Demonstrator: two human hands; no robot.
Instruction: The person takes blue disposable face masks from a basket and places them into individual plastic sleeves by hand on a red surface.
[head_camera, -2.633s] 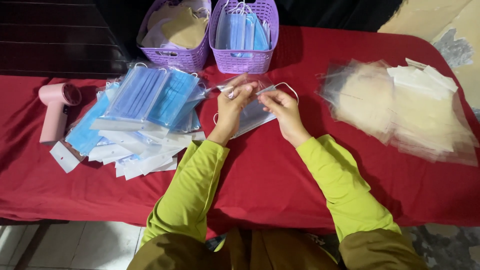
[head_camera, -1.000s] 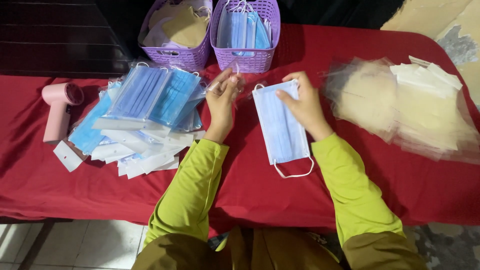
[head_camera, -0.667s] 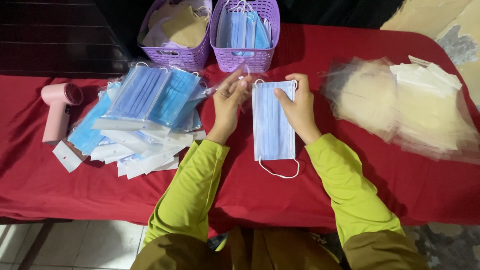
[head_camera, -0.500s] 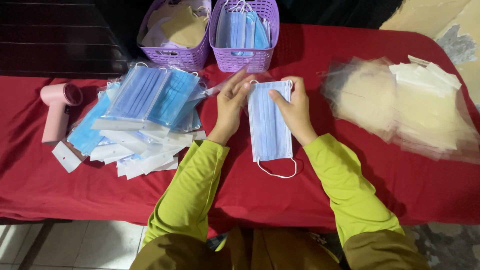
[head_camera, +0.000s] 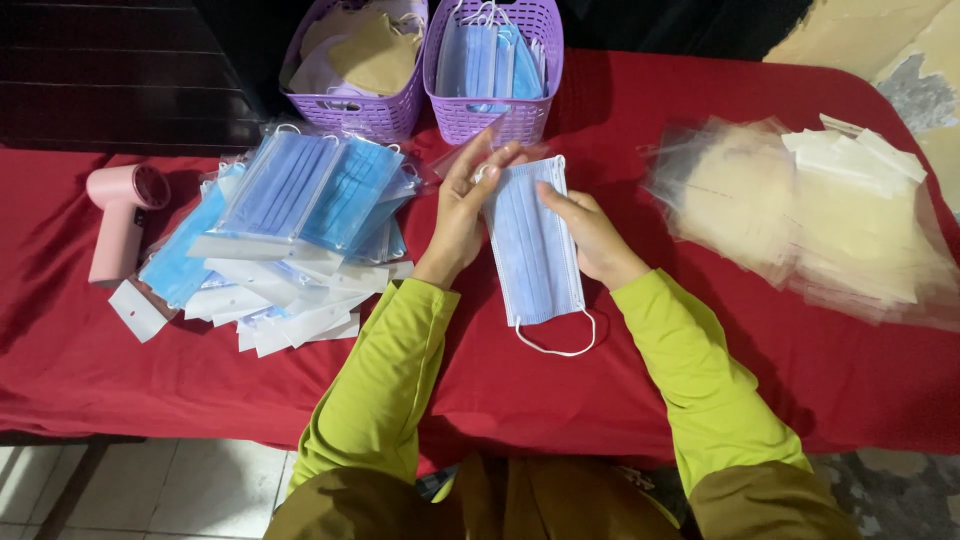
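Seen from above, two arms in lime-green sleeves reach forward over a table (head_camera: 820, 380) covered with a red cloth. Between the hands lies a blue pleated face mask (head_camera: 532, 250), held lengthwise, its white ear loop hanging toward the viewer at the near end. The right hand (head_camera: 592, 235) grips the mask's right edge, fingers curled over it. The left hand (head_camera: 462, 205) holds the mask's far left corner, fingers extended and pinching the top edge together with a clear plastic sleeve (head_camera: 455, 158) that is hard to make out.

To the left, just beside the left hand, sits a loose pile of packaged blue masks (head_camera: 290, 230) in clear bags with white header strips. Farther left stands a small pink handheld device (head_camera: 122, 215). To the right, well apart from the hands, lies a heap of empty clear bags (head_camera: 820, 215).

At the far edge stand two purple plastic baskets: the left basket (head_camera: 355, 105) holds tan and white masks, the right basket (head_camera: 500, 110) holds blue masks.
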